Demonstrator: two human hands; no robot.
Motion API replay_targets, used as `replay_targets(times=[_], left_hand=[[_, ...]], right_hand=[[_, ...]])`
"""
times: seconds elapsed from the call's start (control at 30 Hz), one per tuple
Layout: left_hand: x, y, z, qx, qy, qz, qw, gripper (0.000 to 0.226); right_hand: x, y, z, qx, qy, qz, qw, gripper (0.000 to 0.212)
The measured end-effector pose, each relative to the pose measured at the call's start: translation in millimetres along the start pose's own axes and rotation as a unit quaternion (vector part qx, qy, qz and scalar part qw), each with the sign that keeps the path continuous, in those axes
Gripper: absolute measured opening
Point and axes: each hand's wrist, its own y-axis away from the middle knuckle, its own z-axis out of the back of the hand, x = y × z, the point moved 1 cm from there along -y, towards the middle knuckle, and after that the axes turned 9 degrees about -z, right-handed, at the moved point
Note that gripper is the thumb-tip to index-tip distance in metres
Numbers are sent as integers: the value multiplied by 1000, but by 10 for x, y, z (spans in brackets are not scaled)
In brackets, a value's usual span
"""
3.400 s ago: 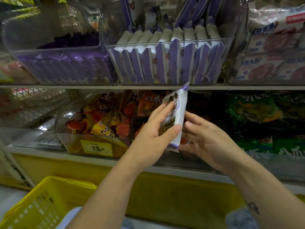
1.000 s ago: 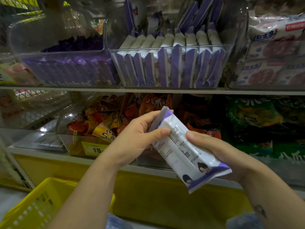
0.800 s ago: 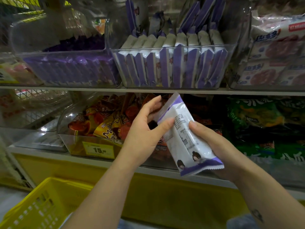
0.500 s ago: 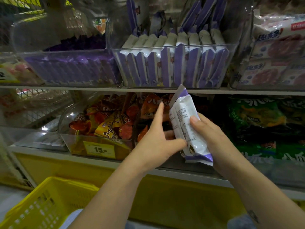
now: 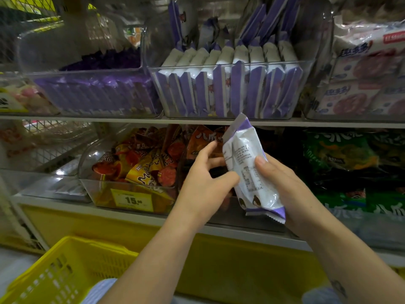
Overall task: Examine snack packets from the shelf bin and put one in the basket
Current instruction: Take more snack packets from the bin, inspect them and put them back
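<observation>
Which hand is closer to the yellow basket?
Left. The left hand is up and right of the basket; the right hand, holding the packet, is farther right.

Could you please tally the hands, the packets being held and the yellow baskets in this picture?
Hands: 2, the left hand and the right hand
Held packet: 1
Yellow basket: 1
Total: 4

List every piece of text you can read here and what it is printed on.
"15." on the yellow price tag.
"趣多多" on the biscuit bags, upper right.
Fine print on the white-and-purple packet in the right hand: too small to read.
Lettering on the orange packet and green packets: too blurred.
</observation>
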Motion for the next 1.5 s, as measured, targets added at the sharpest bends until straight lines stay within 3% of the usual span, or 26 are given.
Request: replay_targets(times=[0.23,0.53,0.67,0.77,0.87,0.97,1.13,1.23,1.37,1.5], left_hand=[[-85,18,90,2,44,0,999,51],[-101,18,131,18,41,-16,999,40],[-221,5,156,20,-10,-50,999,27],[-352,-12,192,17,-40,-70,997,28],[-547,9,214,24,-49,-86,995,32],[-829,4,240,12,-106,-128,986,36],[-1267,-36,316,47,-49,-148,987,64],[-1399,-18,355,80,11,-165,983,72],[-1546,-138,374,4,-8,-240,971,55],[-1724,-411,480,-99,-99,-292,946,38]], right_hand=[[20,24,-11,29,14,-10,999,36],[72,47,-60,25,1,-14,1000,34],[184,69,-90,23,-64,-31,997,38],[345,91,-153,46,-103,-38,993,41],[552,127,-275,86,14,-6,996,36],[785,123,-358,20,105,62,992,44],[1208,12,-477,-90,-22,118,989,43],[1388,-131,-574,-126,-113,96,981,43],[1552,-370,-747,-143,-170,58,973,34],[1718,-654,-835,-121,-30,20,992,19]])
